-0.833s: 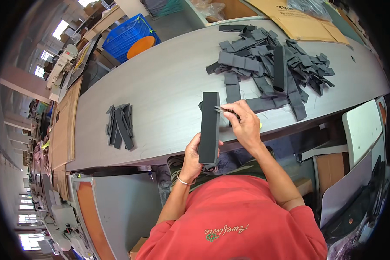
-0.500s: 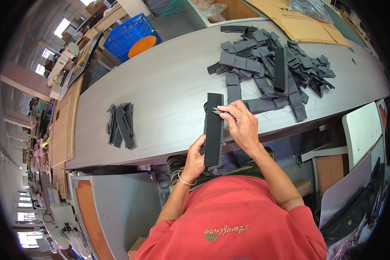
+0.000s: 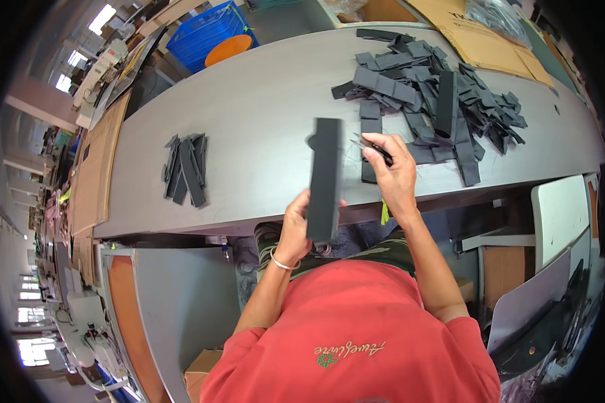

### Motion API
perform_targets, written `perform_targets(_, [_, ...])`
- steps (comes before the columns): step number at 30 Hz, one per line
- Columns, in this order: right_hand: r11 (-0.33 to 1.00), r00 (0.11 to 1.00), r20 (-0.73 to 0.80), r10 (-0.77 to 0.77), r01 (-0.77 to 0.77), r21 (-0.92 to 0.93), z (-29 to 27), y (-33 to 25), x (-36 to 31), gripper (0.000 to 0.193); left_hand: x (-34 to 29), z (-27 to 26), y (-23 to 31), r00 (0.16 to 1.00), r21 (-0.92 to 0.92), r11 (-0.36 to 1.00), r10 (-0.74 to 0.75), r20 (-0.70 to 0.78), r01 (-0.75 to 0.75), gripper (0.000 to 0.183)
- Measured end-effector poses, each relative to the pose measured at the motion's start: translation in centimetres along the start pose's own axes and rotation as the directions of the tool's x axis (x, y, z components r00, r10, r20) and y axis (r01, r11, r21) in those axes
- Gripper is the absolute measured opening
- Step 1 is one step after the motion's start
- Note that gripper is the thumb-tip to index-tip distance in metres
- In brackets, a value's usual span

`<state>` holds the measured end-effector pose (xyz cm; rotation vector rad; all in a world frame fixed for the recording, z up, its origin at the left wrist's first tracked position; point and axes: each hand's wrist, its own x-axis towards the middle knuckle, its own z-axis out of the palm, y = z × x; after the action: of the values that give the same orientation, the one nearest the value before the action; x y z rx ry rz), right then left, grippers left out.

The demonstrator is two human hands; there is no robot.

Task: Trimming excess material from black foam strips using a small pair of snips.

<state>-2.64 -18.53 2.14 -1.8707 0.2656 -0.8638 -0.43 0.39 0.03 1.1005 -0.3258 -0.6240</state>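
Observation:
My left hand (image 3: 294, 228) grips a long, dark grey fabric strip (image 3: 325, 178) near its lower end, holding it nearly upright in front of me over the table's near edge. A small fold bulges from the strip's left side. Just right of the strip, my right hand (image 3: 398, 176) is closed on small black thread snips (image 3: 379, 149), their pointed tips facing left and apart from the fabric. A yellow-green ribbon (image 3: 384, 212) hangs below that hand. A large heap of similar grey strips (image 3: 390, 86) lies beyond, and a smaller bundle (image 3: 185, 171) lies to the left.
The grey table (image 3: 262, 107) curves across in front of me. Flattened cardboard (image 3: 480, 40) lies at its far right. Behind it stand a blue plastic crate (image 3: 205, 37) and an orange round thing (image 3: 228, 49). A white panel (image 3: 559, 221) stands to the right.
My right hand has drawn the snips away from the strip, to the right and a little up. The strip has risen slightly in my left hand. The yellow-green ribbon now shows.

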Motion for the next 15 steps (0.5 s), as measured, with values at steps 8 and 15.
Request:
perform_targets(8, [0.991, 0.932, 0.36, -0.045, -0.002, 0.131, 0.4, -1.9, -3.1, 0.021, 0.5, -1.4, 0.3, 0.989, -0.103, 0.989, 0.098, -0.111, -0.109, 0.028])
perform_targets(15, [0.991, 0.922, 0.381, -0.064, 0.014, 0.132, 1.0, -3.2, -3.0, 0.02, 0.3, -0.9, 1.9, 0.983, -0.155, 0.974, 0.147, -0.113, -0.163, 0.027])
